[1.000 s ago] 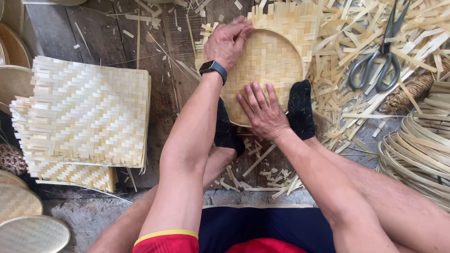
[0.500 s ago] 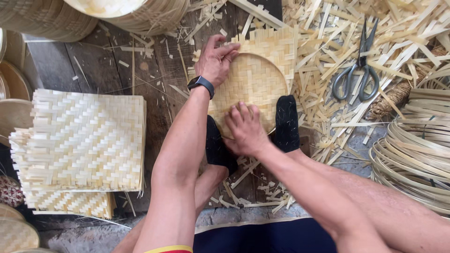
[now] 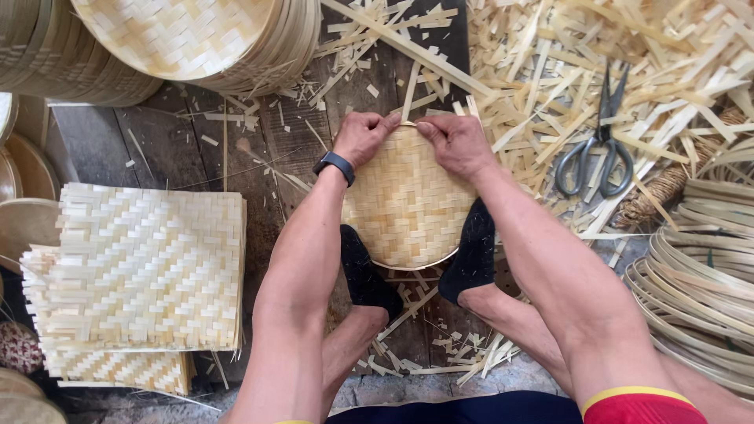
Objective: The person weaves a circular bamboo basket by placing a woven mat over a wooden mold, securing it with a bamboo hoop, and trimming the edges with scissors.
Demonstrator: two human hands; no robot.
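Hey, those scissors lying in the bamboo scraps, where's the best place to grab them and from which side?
Take the scissors by the two dark loop handles, the end nearest the person. The blades point away into the strips, so come from the near side with the right hand, which is closest.

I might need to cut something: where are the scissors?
The scissors lie upper right in the head view, on the bamboo offcuts, just beyond the right hand.
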